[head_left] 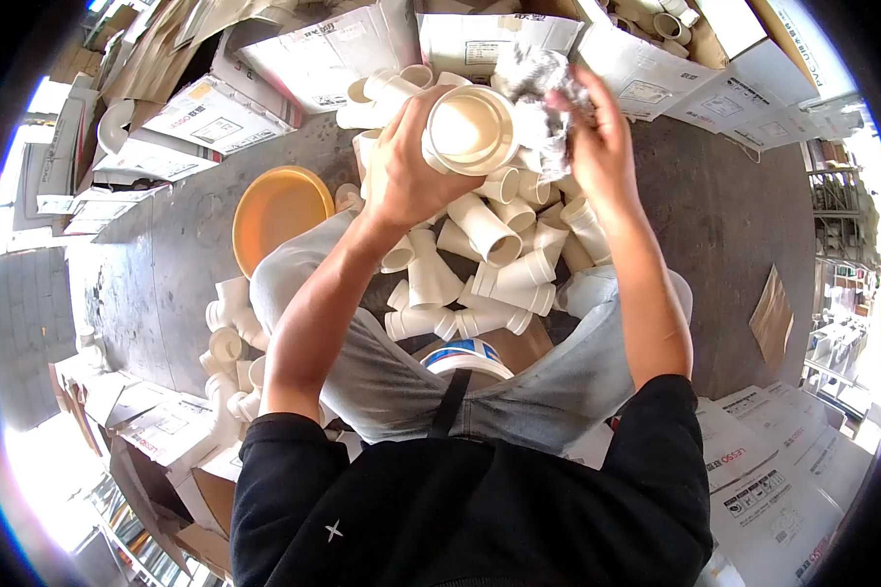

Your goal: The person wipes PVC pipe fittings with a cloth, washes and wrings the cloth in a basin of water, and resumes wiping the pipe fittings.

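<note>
My left hand [407, 164] is wrapped round a white plastic pipe fitting [472, 129], whose round open end faces up toward me. To the right of it, my right hand [597, 137] grips a crumpled white and grey rag [543, 93]. The rag hangs close against the fitting's right side; whether they touch I cannot tell. Below both hands lies a heap of white pipe fittings [486, 233], many of them branched, on the floor between my legs.
An orange basin [282, 217] stands left of my knee. Cardboard boxes [328, 59] line the far side, and one box [656, 68] at right holds more fittings. More loose fittings [227, 344] lie at left. A cardboard piece [773, 315] rests on the right floor.
</note>
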`<state>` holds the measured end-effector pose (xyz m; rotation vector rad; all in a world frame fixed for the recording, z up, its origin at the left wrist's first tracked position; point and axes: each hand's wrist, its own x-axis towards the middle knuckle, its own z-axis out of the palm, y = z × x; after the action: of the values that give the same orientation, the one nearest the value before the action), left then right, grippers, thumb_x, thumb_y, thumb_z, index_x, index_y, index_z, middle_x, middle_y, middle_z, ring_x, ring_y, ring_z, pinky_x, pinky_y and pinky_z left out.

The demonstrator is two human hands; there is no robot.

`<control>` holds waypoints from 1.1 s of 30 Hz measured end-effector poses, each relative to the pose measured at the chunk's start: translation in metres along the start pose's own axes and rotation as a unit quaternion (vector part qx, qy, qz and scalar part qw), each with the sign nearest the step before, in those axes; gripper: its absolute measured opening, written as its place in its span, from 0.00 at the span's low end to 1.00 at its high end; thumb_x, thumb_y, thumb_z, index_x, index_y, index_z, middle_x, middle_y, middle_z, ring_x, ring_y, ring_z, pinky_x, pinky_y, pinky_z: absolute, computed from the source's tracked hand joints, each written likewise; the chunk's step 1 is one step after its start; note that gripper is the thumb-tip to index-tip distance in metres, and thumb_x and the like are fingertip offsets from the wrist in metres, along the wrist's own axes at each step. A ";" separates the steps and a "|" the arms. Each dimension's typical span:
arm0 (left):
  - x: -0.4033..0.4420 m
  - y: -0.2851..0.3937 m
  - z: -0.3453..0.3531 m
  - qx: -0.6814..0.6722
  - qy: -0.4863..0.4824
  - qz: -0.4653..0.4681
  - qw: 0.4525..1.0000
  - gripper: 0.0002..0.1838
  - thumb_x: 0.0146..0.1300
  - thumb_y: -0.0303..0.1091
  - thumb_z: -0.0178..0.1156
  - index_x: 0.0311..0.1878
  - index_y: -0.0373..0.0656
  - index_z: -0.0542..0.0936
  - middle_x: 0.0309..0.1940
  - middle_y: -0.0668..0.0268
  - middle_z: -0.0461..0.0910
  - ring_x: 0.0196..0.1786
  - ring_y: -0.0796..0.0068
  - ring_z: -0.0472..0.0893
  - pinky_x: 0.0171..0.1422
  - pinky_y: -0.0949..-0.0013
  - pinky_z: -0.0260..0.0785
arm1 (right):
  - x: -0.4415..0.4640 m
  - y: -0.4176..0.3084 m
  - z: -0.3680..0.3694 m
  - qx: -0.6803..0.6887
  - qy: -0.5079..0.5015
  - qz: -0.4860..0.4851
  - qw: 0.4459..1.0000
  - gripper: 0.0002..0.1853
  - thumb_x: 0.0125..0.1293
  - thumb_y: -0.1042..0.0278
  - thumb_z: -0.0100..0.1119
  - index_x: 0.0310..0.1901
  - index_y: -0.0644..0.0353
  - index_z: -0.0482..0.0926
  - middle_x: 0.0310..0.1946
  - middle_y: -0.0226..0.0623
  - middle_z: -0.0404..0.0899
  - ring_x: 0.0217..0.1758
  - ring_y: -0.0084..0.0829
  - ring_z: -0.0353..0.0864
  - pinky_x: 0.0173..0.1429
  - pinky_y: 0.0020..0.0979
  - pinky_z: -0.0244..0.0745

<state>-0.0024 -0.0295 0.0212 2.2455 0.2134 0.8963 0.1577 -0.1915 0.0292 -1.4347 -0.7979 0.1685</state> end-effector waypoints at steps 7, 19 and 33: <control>0.000 -0.002 0.000 0.027 0.052 -0.017 0.998 0.43 0.42 0.38 0.85 0.64 0.41 0.78 0.54 0.57 0.84 0.57 0.52 0.85 0.60 0.55 0.79 | -0.016 -0.021 0.011 -0.270 -0.050 -0.165 0.947 0.18 0.66 0.77 0.64 0.58 0.64 0.82 0.58 0.48 0.86 0.50 0.49 0.90 0.52 0.39 0.86; 0.007 -0.013 -0.003 -0.222 0.002 -0.333 0.916 0.37 0.54 0.47 0.82 0.59 0.31 0.81 0.51 0.54 0.87 0.48 0.70 0.89 0.52 0.67 0.82 | -0.025 -0.033 0.001 -0.173 -0.079 -0.109 0.976 0.08 0.58 0.74 0.64 0.39 0.66 0.84 0.29 0.32 0.84 0.29 0.21 0.80 0.35 0.27 0.74; 0.003 -0.010 0.004 -0.297 -0.030 -0.406 0.864 0.41 0.62 0.59 0.74 0.64 0.31 0.78 0.52 0.53 0.85 0.51 0.63 0.88 0.52 0.58 0.87 | -0.014 -0.007 0.004 0.085 0.243 0.009 0.966 0.21 0.77 0.64 0.58 0.66 0.64 0.71 0.59 0.43 0.78 0.55 0.31 0.80 0.60 0.35 0.76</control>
<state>0.0034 -0.0232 0.0139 1.3837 0.6885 0.3456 0.1422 -0.1970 0.0298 -1.2478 -0.3569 -0.1005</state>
